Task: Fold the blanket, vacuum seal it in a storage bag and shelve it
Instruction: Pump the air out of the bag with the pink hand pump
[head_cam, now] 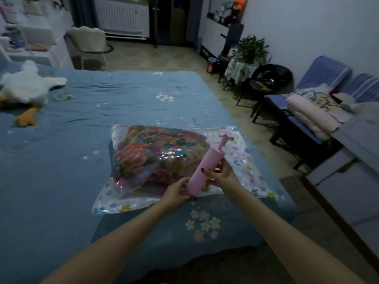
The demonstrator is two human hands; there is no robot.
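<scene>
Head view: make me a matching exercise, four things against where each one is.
Things:
1. pink hand pump
2. floral blanket
3. plush duck
4. storage bag

Places:
A. sealed inside the clear bag
B. lying flat on the blue bed
C. held in both hands
D. far left of the bed

Pairs: 1-C, 2-A, 3-D, 4-B

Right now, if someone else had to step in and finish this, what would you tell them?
Left hand grips the pink pump's lower end; right hand holds its barrel.
The folded blanket is already inside the storage bag, lying on the bed.
Done: folding and bagging.
Left: pump out the air, then shelve the bag. I cannot tell if the bag is sealed.
</scene>
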